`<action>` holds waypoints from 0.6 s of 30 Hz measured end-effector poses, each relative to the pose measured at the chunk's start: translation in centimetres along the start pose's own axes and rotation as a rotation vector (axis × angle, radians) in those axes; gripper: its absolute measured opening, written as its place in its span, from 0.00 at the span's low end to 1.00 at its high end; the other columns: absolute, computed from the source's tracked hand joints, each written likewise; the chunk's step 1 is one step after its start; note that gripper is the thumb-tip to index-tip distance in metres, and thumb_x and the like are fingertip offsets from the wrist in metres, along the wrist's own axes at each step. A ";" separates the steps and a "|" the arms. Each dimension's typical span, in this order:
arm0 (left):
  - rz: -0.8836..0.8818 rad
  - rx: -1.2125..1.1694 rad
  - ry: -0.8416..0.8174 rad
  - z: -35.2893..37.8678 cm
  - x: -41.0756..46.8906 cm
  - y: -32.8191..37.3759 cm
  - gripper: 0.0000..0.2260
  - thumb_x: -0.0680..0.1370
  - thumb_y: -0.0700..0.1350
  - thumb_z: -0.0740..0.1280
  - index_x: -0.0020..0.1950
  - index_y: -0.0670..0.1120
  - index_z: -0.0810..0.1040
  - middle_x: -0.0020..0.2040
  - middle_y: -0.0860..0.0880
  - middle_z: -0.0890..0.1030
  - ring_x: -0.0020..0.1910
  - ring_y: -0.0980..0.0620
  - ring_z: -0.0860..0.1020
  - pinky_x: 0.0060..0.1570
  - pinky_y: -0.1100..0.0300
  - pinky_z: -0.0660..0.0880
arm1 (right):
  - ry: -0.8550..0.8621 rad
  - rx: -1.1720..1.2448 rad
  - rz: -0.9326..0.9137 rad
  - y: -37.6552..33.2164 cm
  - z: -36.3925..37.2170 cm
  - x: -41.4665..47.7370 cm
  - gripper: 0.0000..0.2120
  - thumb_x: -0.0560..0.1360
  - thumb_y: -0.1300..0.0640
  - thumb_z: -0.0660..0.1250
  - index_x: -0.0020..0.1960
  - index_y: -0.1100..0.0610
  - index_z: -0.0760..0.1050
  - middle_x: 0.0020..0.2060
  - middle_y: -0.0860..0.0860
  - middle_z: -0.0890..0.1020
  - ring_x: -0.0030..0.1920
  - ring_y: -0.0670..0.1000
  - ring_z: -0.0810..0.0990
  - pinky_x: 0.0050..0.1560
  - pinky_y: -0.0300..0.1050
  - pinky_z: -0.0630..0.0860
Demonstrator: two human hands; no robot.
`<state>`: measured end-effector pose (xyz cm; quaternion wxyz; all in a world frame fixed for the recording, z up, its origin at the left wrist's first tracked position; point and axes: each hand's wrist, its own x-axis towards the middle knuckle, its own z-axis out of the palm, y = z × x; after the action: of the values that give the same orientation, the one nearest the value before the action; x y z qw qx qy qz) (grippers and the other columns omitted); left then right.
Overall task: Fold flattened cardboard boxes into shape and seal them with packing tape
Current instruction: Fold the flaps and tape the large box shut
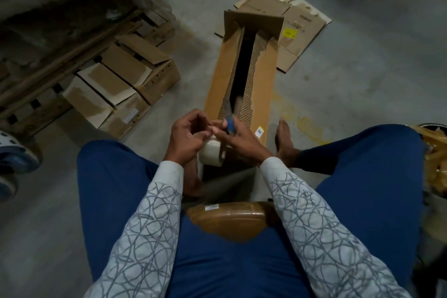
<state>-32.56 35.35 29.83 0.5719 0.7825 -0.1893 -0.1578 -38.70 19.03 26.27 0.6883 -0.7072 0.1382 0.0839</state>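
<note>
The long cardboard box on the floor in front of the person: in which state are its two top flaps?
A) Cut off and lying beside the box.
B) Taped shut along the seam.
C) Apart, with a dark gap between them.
C: the long cardboard box has its two flaps apart, a dark gap runs between them along its length, and no tape crosses it.

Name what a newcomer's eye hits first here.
The long cardboard box lies on the floor straight ahead, its top flaps parted over a dark gap. At its near end the right hand grips a blue-handled cutter, with the left hand curled beside it. Flattened cardboard lies beyond, to the right.
</note>
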 end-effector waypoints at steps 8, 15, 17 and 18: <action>-0.083 -0.417 0.176 1.4 -0.3 0.5 0.13 0.72 0.27 0.71 0.41 0.44 0.75 0.41 0.42 0.79 0.47 0.42 0.81 0.48 0.48 0.80 | -0.046 0.146 0.098 0.4 -0.9 -0.8 0.40 0.62 0.53 0.84 0.64 0.65 0.67 0.56 0.59 0.82 0.57 0.57 0.83 0.57 0.55 0.81; 0.030 -0.053 0.113 1.6 -0.4 1.4 0.14 0.73 0.27 0.70 0.42 0.46 0.81 0.42 0.51 0.83 0.47 0.48 0.82 0.50 0.55 0.81 | -0.117 0.030 0.086 -3.1 -2.4 -2.7 0.16 0.73 0.51 0.75 0.53 0.57 0.74 0.49 0.55 0.82 0.46 0.47 0.83 0.51 0.45 0.81; 0.103 0.032 0.086 1.6 -0.7 1.9 0.11 0.72 0.28 0.71 0.44 0.44 0.83 0.43 0.51 0.83 0.47 0.52 0.82 0.48 0.58 0.81 | -0.103 -0.156 0.092 -4.1 -2.8 -3.1 0.24 0.71 0.37 0.72 0.57 0.52 0.72 0.51 0.52 0.81 0.50 0.50 0.81 0.58 0.51 0.77; 0.135 0.053 0.081 1.7 -0.8 2.1 0.09 0.72 0.28 0.72 0.44 0.42 0.83 0.44 0.51 0.83 0.46 0.53 0.82 0.47 0.59 0.81 | -0.096 -0.266 0.088 -4.5 -2.9 -3.2 0.26 0.72 0.33 0.69 0.59 0.52 0.72 0.50 0.50 0.80 0.50 0.50 0.79 0.60 0.52 0.72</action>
<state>-34.27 33.78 31.35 0.5676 0.7885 -0.2223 -0.0823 -40.53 16.43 31.66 0.5900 -0.7805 0.1239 0.1654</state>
